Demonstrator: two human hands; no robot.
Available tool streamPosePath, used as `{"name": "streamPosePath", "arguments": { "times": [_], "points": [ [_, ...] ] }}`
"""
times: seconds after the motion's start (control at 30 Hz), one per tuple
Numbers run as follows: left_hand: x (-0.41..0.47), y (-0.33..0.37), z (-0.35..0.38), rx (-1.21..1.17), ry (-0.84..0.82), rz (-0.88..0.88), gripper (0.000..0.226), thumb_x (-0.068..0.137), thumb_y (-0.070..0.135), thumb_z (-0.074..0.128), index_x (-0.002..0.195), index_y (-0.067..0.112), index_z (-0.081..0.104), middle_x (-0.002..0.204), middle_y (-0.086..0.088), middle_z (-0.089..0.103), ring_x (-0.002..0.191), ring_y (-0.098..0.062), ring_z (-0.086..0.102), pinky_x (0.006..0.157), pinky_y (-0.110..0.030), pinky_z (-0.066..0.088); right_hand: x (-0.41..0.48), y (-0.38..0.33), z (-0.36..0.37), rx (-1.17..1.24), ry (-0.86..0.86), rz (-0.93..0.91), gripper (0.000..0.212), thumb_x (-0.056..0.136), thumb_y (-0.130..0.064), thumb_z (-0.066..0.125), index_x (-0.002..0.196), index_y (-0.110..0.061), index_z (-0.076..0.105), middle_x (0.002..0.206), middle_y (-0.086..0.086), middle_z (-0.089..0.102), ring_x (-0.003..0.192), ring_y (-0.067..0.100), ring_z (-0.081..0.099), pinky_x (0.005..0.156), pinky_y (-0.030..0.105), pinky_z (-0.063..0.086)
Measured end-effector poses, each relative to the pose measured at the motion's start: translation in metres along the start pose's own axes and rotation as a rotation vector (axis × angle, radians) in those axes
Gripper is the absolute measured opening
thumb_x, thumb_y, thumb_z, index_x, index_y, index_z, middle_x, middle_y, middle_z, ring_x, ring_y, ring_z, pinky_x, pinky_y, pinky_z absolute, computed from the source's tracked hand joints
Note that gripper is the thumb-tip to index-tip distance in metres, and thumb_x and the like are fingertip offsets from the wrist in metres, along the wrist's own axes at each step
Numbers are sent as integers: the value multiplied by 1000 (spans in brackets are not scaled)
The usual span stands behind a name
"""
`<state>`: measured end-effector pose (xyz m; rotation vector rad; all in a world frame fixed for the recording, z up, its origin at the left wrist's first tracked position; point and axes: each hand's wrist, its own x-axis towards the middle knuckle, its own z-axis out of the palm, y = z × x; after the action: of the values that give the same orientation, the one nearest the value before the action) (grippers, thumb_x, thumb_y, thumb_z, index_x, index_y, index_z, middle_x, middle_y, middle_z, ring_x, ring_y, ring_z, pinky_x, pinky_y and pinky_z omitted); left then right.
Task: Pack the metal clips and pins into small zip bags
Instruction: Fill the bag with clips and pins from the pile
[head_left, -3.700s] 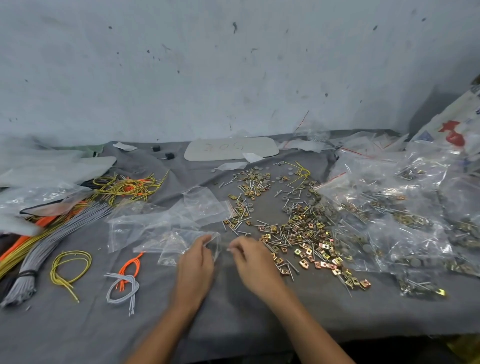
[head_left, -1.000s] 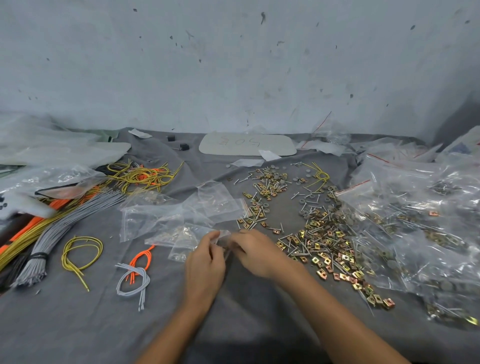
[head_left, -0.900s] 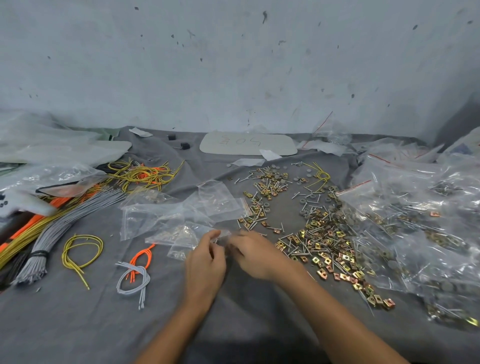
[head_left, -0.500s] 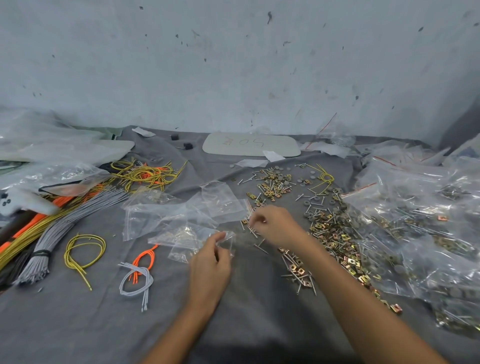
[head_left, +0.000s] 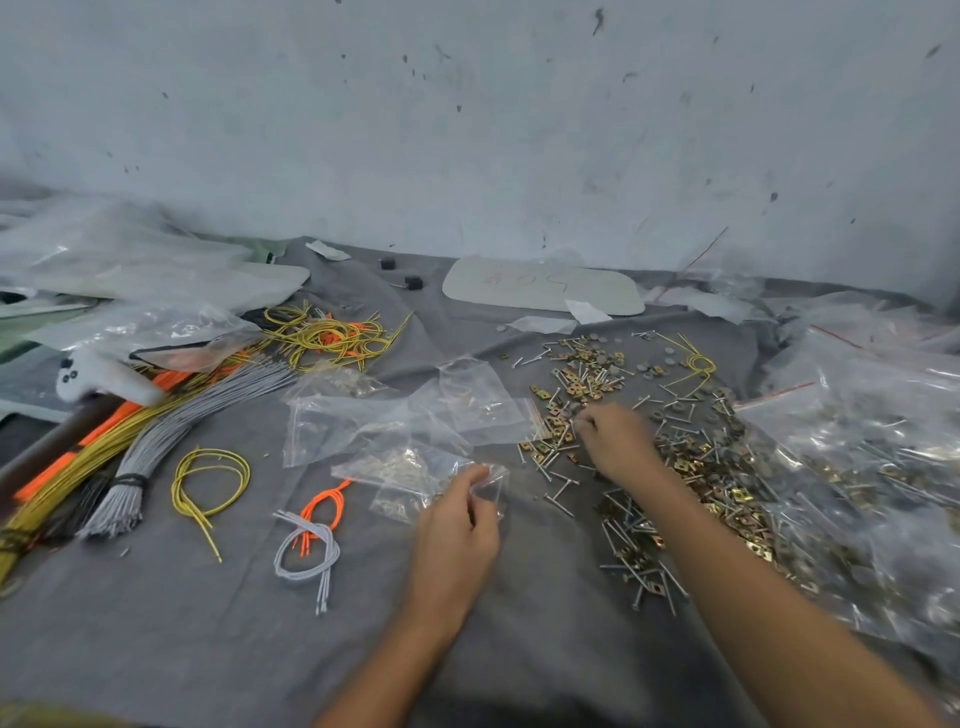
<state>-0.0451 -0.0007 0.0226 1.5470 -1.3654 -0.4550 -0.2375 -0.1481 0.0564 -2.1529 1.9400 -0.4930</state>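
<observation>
Loose clips and pins (head_left: 587, 374), clear zip bags (head_left: 483, 395) and wire bundles (head_left: 208, 405) were strewn over the cloth-covered surface (head_left: 156, 649).

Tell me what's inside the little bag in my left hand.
Faint metallic glints show through the zip bag; too blurred to name. The left hand covers its near corner.

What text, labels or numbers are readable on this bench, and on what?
White panel at the back: faint orange handwriting, about three characters, possibly digits; too blurred to read.
Clear zip bags, including the small zip bag pinched by the left hand: red seal strips only, no print visible.
No other text visible.
</observation>
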Motion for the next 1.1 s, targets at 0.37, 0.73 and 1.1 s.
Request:
{"name": "streamPosePath", "arguments": {
  "times": [0.37,0.73,1.1],
  "points": [
    [-8,10,-4,10,-80,60,50,87,29,38,129,22,64,118,5,73,108,-16,66,93,-25,47,-113,-69,9,285,-135,-288,20,93,-30,63,109,-32,73,99,-6,70,95,12,64,85,35,50],
    [-13,65,-78,-111,-146,162,38,79,25,51,112,40,63,52,11,47,51,-5,44,53,-17,37,-132,-88,-63,512,-74,-267,22,90,-23,58,104,-37,68,61,-8,65,64,8,64,58,23,46],
    [-71,63,-69,-210,6,129,25,88,21,77,95,43,68,78,19,68,62,0,57,59,-10,41,-163,-86,-108,868,-8,-85,26,87,-14,52,82,-25,75,60,1,65,50,16,56,52,29,48]
  ]
}}
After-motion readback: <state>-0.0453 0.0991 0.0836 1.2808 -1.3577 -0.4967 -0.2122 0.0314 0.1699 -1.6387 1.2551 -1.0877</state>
